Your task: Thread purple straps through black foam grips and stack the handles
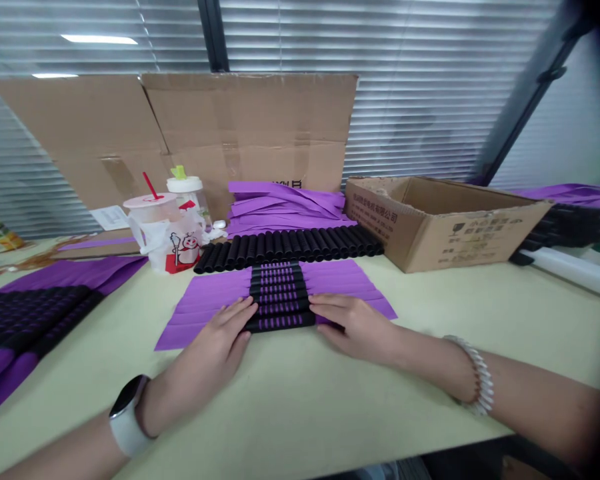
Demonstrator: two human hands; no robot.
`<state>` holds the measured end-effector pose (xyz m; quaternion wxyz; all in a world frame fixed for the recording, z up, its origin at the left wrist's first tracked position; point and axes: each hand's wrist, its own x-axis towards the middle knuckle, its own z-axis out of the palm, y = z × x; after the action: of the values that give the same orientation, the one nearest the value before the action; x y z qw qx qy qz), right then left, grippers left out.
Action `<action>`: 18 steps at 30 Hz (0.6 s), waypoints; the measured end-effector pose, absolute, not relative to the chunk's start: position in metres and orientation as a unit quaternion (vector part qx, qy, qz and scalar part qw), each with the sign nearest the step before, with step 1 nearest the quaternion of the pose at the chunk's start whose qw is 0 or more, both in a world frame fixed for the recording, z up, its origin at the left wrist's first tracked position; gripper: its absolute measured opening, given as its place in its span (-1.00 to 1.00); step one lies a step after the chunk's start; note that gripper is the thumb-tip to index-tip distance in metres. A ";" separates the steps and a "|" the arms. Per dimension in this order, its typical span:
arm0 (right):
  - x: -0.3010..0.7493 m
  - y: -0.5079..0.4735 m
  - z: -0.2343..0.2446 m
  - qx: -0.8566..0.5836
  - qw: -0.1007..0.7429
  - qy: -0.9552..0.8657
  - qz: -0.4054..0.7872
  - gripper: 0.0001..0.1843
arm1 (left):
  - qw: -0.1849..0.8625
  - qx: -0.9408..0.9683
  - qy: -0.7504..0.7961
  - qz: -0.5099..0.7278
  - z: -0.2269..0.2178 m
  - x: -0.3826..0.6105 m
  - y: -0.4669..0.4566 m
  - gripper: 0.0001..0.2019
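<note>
The pale surface (300, 407) spans the frame, its near edge rising toward the lower right with a stretch for moving at bottom centre, and blinds (455, 80) fill the top, while a box (470, 227) at right and a woven piece (30, 313) at left bound the sides. At centre, black tubes (280, 312) lie side by side, purple strips (347, 280) spreading from both ends. The left hand (215, 343) and right hand (355, 327) flank them, each grip relaxed and wide, touching the tube ends.
</note>
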<state>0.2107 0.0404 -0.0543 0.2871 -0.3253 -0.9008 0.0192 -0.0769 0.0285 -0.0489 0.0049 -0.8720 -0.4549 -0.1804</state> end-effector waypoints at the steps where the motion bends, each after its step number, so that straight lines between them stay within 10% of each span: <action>1: 0.211 0.040 -0.054 -0.324 0.287 -0.901 0.019 -0.61 | 0.003 -0.872 -0.455 -0.179 -0.048 -0.077 0.028 -0.55; 18: 0.214 0.039 -0.049 -0.327 0.291 -0.899 -0.014 -0.61 | -0.003 -0.842 -0.502 -0.198 -0.042 -0.077 0.023 -0.44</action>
<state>0.2141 0.0386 -0.0490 0.2907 -0.3272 -0.8990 -0.0138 -0.0774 0.0232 -0.0419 -0.0026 -0.8419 -0.5019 -0.1984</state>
